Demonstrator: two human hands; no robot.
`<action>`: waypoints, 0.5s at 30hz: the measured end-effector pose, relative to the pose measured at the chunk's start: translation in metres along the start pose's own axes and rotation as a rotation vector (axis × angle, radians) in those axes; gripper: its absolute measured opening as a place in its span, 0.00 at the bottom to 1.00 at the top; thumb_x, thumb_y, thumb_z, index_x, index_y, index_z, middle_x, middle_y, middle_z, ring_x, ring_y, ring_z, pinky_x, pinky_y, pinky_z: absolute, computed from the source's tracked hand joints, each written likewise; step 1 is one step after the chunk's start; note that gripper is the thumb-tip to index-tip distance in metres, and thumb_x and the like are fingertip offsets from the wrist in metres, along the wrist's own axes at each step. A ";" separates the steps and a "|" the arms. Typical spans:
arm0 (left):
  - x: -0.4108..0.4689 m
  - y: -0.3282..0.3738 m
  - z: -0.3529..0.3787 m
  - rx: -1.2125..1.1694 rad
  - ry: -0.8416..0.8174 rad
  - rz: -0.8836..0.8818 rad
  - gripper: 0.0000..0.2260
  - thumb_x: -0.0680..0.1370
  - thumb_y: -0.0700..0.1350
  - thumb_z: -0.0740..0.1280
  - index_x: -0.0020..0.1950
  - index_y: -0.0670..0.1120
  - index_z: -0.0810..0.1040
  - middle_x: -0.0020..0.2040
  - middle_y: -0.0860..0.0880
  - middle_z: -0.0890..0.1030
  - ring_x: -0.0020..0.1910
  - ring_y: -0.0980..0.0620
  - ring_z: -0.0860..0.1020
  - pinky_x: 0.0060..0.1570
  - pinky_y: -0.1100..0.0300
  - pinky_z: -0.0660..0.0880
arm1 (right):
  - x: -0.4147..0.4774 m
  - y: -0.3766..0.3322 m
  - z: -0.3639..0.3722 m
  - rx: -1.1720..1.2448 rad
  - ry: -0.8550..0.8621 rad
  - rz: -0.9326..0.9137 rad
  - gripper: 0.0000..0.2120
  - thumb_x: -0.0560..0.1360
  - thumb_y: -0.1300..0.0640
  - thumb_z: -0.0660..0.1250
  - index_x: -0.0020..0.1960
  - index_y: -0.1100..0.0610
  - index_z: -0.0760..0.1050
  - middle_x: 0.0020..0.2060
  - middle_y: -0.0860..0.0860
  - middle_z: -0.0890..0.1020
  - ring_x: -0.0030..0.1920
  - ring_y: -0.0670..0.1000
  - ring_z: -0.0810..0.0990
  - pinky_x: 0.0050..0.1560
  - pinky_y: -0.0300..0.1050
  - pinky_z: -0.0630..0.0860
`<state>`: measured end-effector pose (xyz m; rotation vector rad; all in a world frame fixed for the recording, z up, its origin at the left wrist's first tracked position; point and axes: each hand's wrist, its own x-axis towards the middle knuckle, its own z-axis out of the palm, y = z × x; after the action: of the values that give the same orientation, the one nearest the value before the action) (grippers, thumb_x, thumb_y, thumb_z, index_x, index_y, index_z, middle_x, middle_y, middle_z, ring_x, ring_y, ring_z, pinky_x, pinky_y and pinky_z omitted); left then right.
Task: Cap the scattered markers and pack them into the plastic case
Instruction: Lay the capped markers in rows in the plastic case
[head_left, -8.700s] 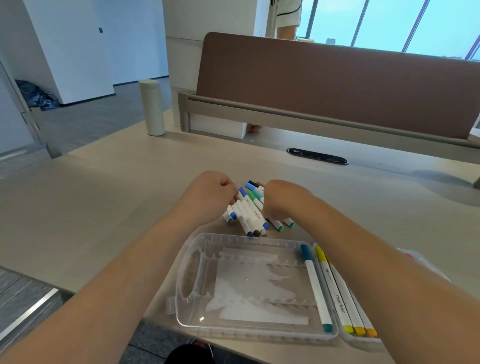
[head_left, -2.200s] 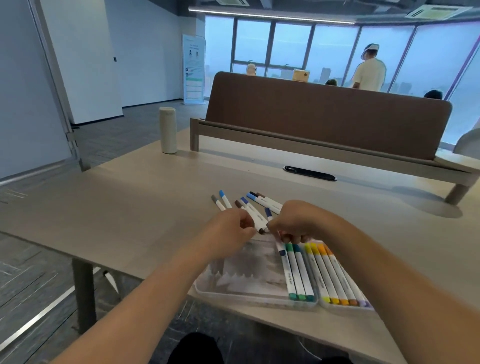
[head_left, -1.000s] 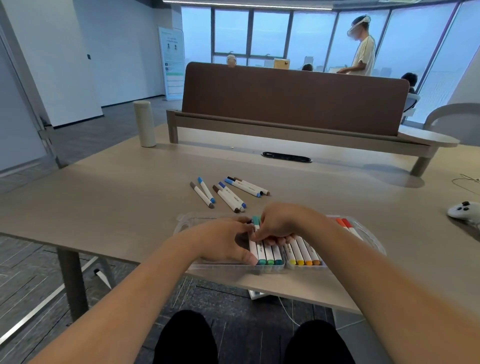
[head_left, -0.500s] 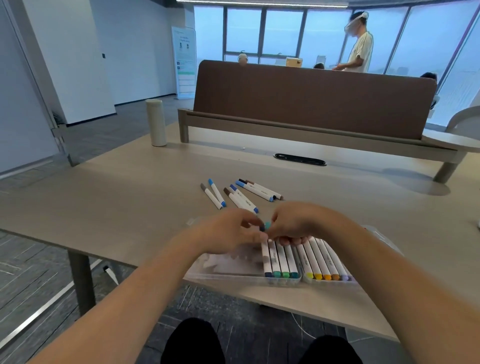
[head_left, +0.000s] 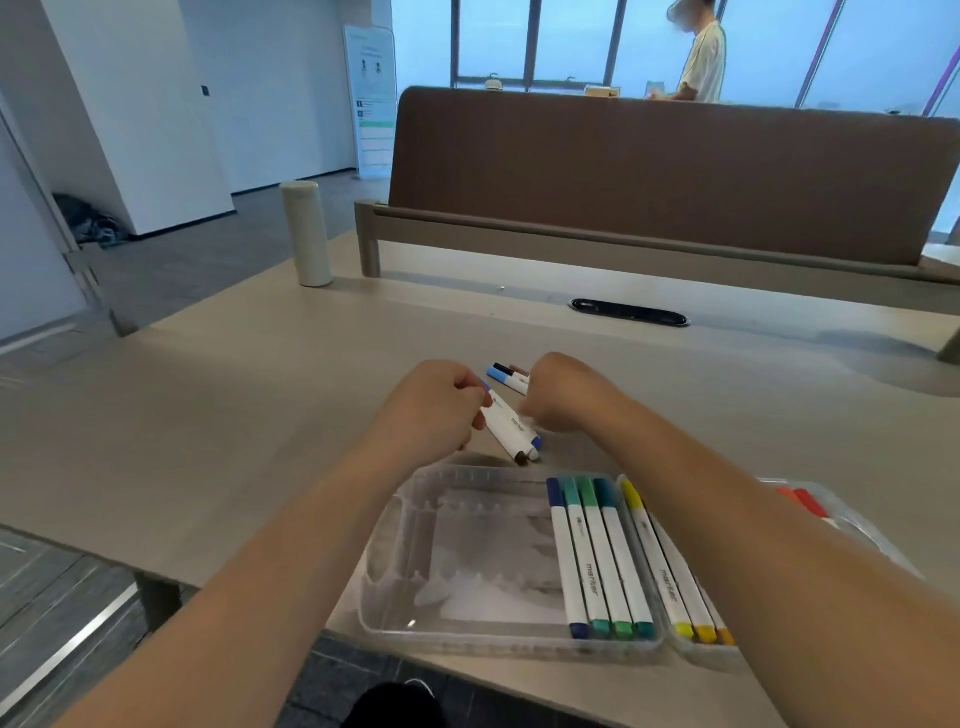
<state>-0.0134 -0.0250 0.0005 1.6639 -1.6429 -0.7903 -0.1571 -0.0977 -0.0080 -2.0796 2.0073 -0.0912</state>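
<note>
open desk (head_left: 208, 426) left of case (head_left: 387, 545); bottle (head_left: 307, 234), partition (head_left: 675, 176) stand beyond

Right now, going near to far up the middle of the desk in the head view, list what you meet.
The plastic case → held markers in the left hand → loose markers → cable slot → brown divider.
</note>
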 end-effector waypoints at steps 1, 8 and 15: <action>0.002 -0.002 0.001 -0.005 -0.004 0.000 0.10 0.81 0.41 0.60 0.46 0.48 0.80 0.37 0.50 0.83 0.33 0.52 0.78 0.34 0.61 0.74 | 0.004 -0.002 0.001 -0.010 -0.012 -0.001 0.06 0.76 0.57 0.68 0.45 0.57 0.72 0.39 0.52 0.76 0.38 0.48 0.74 0.40 0.41 0.71; 0.006 -0.011 0.003 -0.042 0.002 -0.001 0.10 0.80 0.41 0.61 0.45 0.48 0.81 0.37 0.50 0.83 0.32 0.52 0.78 0.33 0.62 0.72 | 0.017 -0.005 0.006 -0.039 -0.044 -0.029 0.07 0.76 0.56 0.68 0.42 0.57 0.71 0.36 0.51 0.74 0.35 0.48 0.72 0.37 0.40 0.70; -0.011 -0.008 0.001 -0.039 0.005 0.020 0.08 0.79 0.43 0.62 0.44 0.49 0.80 0.37 0.51 0.83 0.33 0.54 0.78 0.34 0.60 0.72 | 0.000 -0.003 -0.006 0.034 -0.054 -0.032 0.11 0.75 0.52 0.71 0.43 0.57 0.71 0.38 0.52 0.76 0.38 0.49 0.75 0.44 0.43 0.74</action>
<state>-0.0100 -0.0147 -0.0068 1.6186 -1.6290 -0.8028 -0.1551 -0.0987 -0.0020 -2.0712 1.9276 -0.0736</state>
